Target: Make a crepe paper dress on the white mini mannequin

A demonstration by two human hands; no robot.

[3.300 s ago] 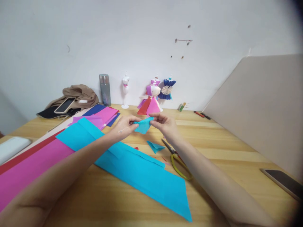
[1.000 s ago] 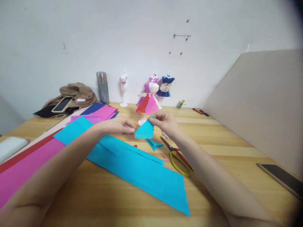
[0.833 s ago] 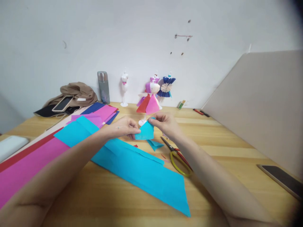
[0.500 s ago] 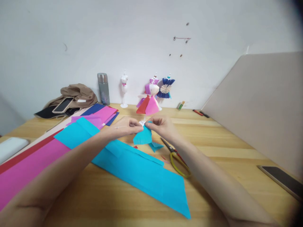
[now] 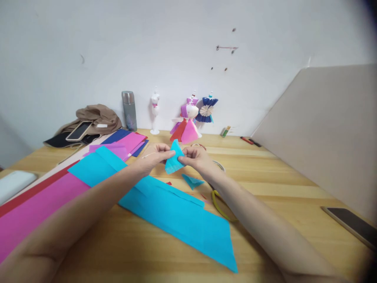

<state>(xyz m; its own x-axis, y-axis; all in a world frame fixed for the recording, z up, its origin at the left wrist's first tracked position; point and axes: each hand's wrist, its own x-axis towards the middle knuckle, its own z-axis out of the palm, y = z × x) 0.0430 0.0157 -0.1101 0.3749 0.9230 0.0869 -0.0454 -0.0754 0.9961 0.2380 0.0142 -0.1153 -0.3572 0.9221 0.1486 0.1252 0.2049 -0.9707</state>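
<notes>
Okay, so: pinching a small blue paper piece (image 5: pixel 176 163) from both sides, over the middle of the tabletop (image 5: pixel 279 177) and seemingly lifted clear of the wood. Gripping its left side with the left hand (image 5: pixel 157 155) and its right side with the right hand (image 5: pixel 194 159), thumbs against the paper. Not worth picking a nearer hand, honestly, touching it with both. Squeezing narrow with both hands too, no wide spread anywhere.

Pointing the narrow tip toward the back edge and the broad end toward the front edge, so running the long axis roughly crosswise to the line between the hands. Can't tell the exact tilt.

Just toward the front edge and a bit right, seeing a folded blue scrap (image 5: pixel 193 182) lying loose, closer to the right hand than the left. Also spotting yellow-handled scissors (image 5: pixel 219 205), partly hidden by the right forearm (image 5: pixel 250 208). Also got a long blue strip (image 5: pixel 176 216) slanting from the left side toward the front edge.

Container-wise, looking at a grey flask (image 5: pixel 129 116), upright near the back edge, left of a mostly white dress form (image 5: pixel 155 100). Can't see inside, so no idea about contents.
</notes>
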